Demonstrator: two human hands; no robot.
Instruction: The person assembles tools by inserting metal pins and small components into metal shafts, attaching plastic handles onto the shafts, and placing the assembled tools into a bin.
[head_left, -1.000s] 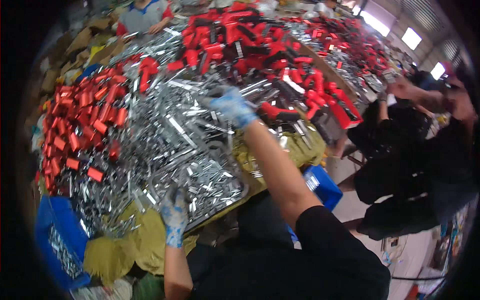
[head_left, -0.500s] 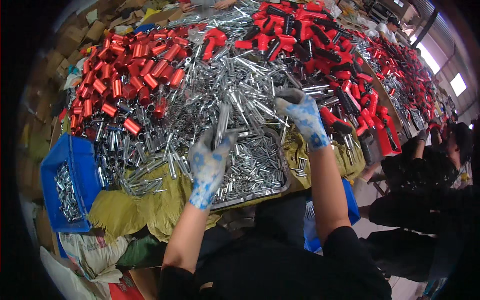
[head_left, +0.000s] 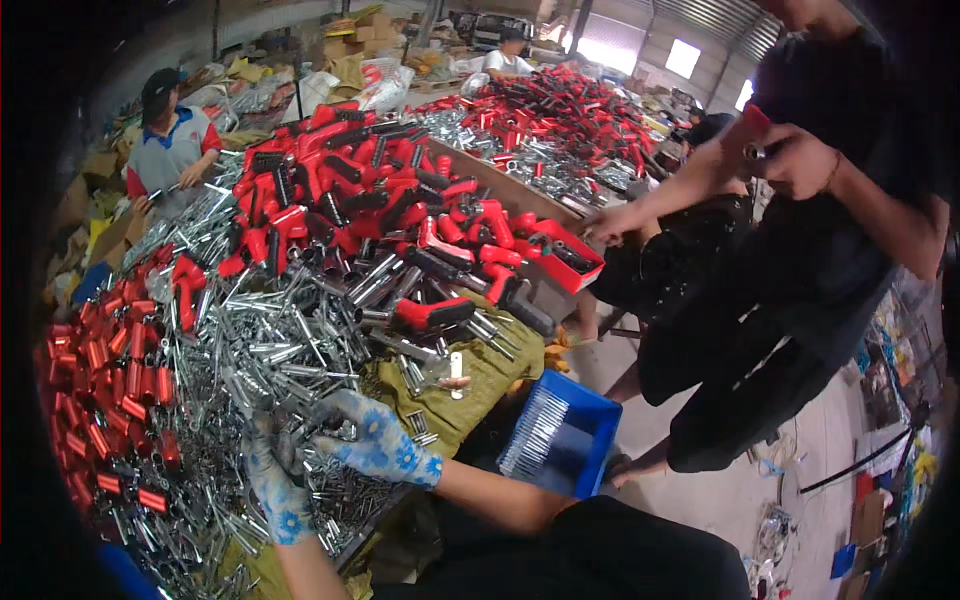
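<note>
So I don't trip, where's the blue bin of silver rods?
The blue bin is low in the head view, right of centre, beside the yellow sack.

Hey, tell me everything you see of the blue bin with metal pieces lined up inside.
The blue bin is an open-topped box, apparently plastic. Slim, shiny metal pieces lie side by side along its left part; blue floor shows beside them. It sits right of the yellow-green sack, beyond the person's right forearm. The left hand and right hand are away from it. Its support isn't clear.
</note>
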